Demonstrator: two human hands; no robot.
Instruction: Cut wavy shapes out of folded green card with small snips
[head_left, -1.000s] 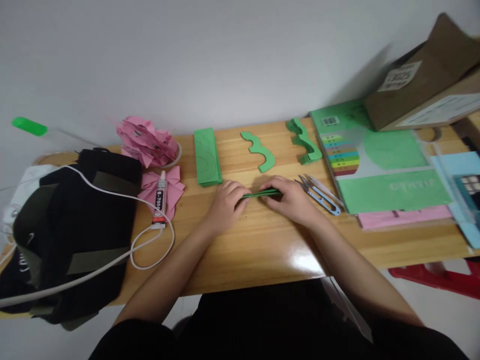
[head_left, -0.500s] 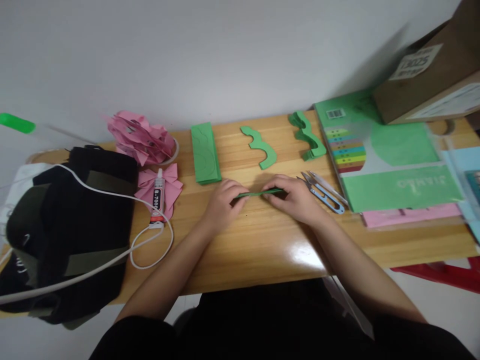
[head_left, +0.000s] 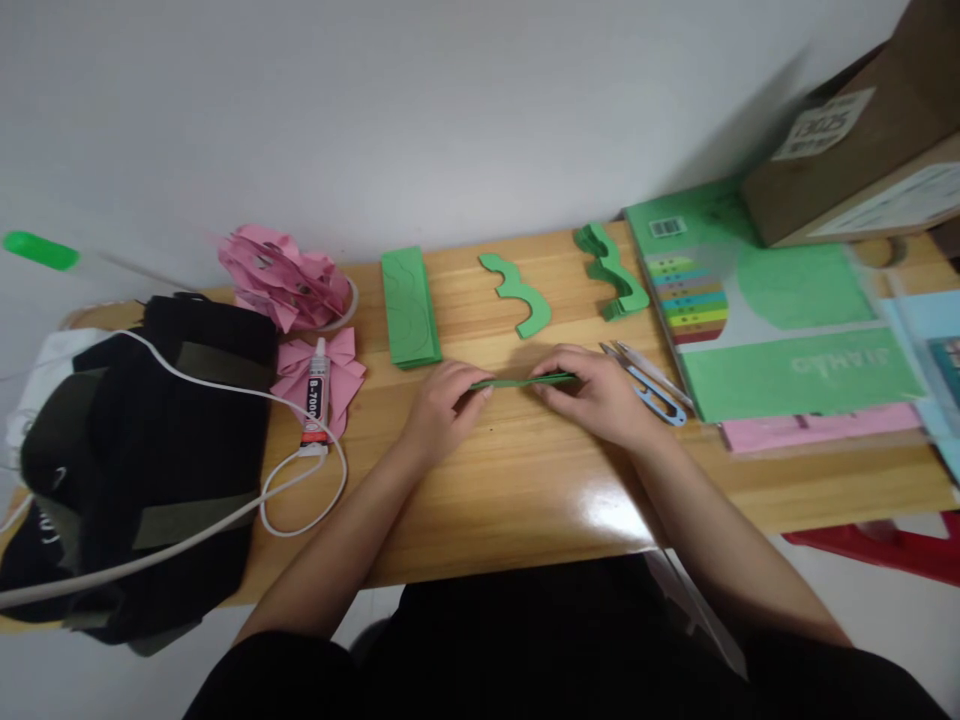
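A thin green paper piece (head_left: 514, 382), seen almost edge-on, stretches between my two hands above the table. My left hand (head_left: 444, 410) pinches its left end, and my right hand (head_left: 592, 392) grips the right end; the fingers hide both ends. Beyond my hands lie a folded green paper rectangle (head_left: 409, 310) with a drawn wavy outline, a flat wavy green cutout (head_left: 521, 295), and a folded wavy green cutout (head_left: 613, 275). Blue thread snips (head_left: 656, 395) rest just right of my right hand, alongside a pen-like tool (head_left: 651, 368).
Left on the wooden table (head_left: 480, 520) are a black bag (head_left: 150, 460), a white cable (head_left: 341, 490), a glue tube (head_left: 316, 395) on pink folded paper (head_left: 346, 365), and a pink paper bundle (head_left: 289, 280). Right stand a green paper pack (head_left: 795, 380) and a cardboard box (head_left: 862, 170).
My hands have moved slightly apart, and a little more of the green paper shows between them. Both keep their grip; the other things lie as before.
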